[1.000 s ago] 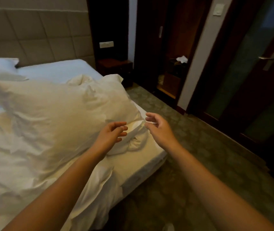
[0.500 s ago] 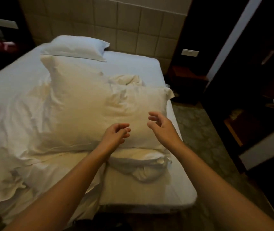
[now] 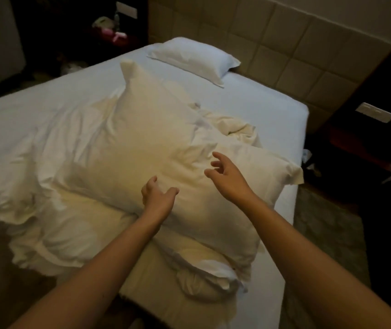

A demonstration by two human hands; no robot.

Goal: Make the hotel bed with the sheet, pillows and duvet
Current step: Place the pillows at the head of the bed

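left hand: fingers released, loosely curled, holding nothing | right hand: fingers spread, released | large pillow: just beneath both sets of fingers | small pillow: far beyond the fingers | duvet: crumpled, left of left fingers

Bed: 1 flat pillow at the head end, just before the headboard. 2 large pillows mid-bed, left pillow overlapping right pillow, with the bunched duvet left of and before them. 1 nightstand stands right of the bed.
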